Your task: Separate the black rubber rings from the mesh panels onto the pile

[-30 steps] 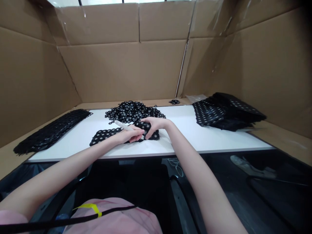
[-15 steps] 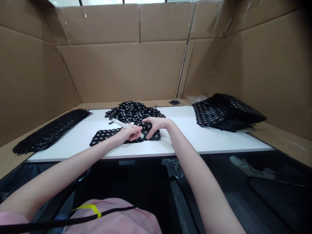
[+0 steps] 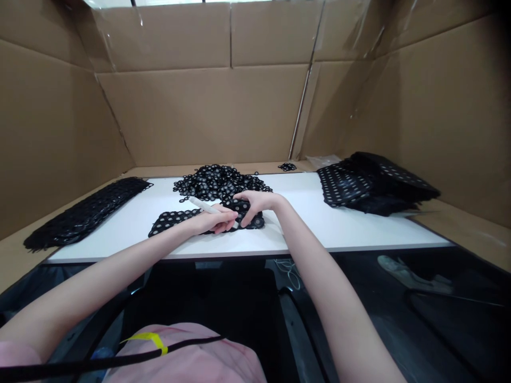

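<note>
In my left hand is a white pen-like stick, gripped like a pen, its lower end pointing down at a black perforated strip. The strip lies flat on the white table and is dotted with rows of pale round spots. Over the strip's right part, my right hand arches with thumb and fingers apart, the fingertips touching it. Just behind my hands a heap of small black rings is piled up. Part of the strip is hidden under my hands.
A stack of black netted strips lies at the left edge of the white table. Folded black dotted sheets sit on the right. A few rings lie at the back. Cardboard walls enclose the table on three sides.
My left hand has shifted slightly right along the strip with the white stick, closer to my right hand. My right hand stays in nearly the same pose.
</note>
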Motion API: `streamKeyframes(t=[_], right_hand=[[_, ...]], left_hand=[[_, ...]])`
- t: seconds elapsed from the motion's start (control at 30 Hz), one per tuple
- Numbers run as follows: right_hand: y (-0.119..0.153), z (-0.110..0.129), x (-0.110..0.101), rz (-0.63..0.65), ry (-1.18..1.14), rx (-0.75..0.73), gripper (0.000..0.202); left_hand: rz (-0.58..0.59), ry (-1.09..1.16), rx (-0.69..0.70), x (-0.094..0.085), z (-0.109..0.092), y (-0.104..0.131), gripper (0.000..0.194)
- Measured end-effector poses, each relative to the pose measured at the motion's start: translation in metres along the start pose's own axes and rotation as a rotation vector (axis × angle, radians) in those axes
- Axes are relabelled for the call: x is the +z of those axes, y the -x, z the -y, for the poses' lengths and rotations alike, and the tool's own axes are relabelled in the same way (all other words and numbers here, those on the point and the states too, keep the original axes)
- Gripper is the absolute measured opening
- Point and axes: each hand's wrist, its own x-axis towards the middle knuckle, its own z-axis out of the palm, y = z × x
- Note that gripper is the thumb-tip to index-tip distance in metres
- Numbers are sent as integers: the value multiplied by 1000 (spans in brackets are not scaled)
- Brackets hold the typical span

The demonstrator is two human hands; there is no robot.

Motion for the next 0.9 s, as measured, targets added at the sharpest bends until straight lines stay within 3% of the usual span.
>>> streamKeyframes(t=[0.13, 0.5, 0.9], right_hand=[[1, 3, -2, 118, -8, 10, 78], [-1, -2, 2, 90, -19, 108, 108], [-2, -3, 1, 68, -62, 71, 95]], left_hand=[[16, 33, -11, -1, 0, -1, 44], [39, 7, 14, -2, 0, -1, 45], [57, -16, 23, -3, 1, -1, 45]])
